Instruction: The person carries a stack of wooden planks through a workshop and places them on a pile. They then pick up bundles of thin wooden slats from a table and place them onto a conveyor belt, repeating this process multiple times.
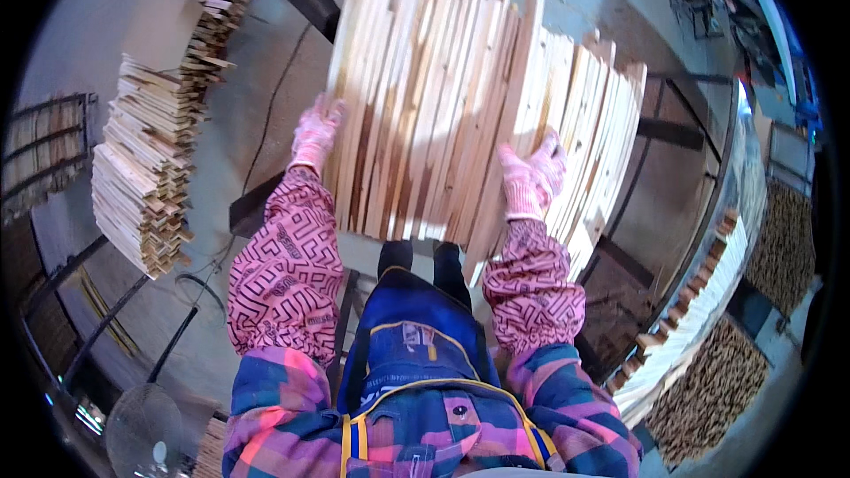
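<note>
Grey floor (pixel 252 44) of a workshop spreads around the person, with a tall pile of wood (pixel 146 173) at the left, a cardboard box (pixel 164 26) on it, and a round fan (pixel 144 429) at the lower left. More wood pieces (pixel 686 323) stand in a row at the right.

In front of the body, many pale wood strips (pixel 421 115) lie side by side in a broad row. Their long axis runs mainly away from the person, and the row itself extends from left to right, so each strip points roughly along the forearms. Some strips reach farther out than others at the far end.

Left hand (pixel 316 137), in a pink glove, is at the outer left edge of the row, with fingers along the first strip. Right hand (pixel 534 177), also gloved, rests over the right half, inside the right edge, and is the nearer one to the middle of the row. Its thumb stands apart from the fingers. Most of the row's left half lies between the two hands. I cannot tell if either hand closes firmly around a strip.
</note>
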The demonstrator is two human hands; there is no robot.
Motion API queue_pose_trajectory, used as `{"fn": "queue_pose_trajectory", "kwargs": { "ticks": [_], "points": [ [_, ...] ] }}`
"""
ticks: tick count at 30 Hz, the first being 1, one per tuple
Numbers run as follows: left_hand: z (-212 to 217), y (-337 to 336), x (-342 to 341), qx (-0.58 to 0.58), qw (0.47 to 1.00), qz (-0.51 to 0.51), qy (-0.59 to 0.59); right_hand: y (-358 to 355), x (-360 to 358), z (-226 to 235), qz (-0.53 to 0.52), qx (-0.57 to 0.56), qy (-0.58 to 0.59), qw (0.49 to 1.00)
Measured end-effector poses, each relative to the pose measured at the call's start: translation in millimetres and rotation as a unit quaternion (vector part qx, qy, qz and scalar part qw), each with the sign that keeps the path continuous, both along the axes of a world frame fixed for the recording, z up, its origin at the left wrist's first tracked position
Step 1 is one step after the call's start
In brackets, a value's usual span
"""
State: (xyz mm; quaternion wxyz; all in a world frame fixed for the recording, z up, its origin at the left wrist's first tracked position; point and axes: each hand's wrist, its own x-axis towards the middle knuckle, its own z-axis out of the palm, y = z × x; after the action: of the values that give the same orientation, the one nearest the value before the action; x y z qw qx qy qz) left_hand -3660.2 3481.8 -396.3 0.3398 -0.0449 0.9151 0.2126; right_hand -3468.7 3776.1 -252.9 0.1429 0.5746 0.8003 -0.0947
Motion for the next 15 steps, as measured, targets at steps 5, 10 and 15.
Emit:
{"fn": "queue_pose_trajectory", "kwargs": {
  "ticks": [5, 10, 15],
  "points": [
    [-41, -3, -10, 0.001, 0.997, -0.056, 0.061, 15, 12, -6, 0.132, 0.060, 0.025, 0.989],
    [-10, 29, -14, -0.032, 0.997, 0.063, -0.003, 41, 70, -13, 0.144, -0.007, 0.178, 0.973],
    [3, 29, 10, -0.121, 0.958, -0.020, 0.258, -11, 222, 0, -0.114, -0.448, 0.264, 0.846]
  ]
}}
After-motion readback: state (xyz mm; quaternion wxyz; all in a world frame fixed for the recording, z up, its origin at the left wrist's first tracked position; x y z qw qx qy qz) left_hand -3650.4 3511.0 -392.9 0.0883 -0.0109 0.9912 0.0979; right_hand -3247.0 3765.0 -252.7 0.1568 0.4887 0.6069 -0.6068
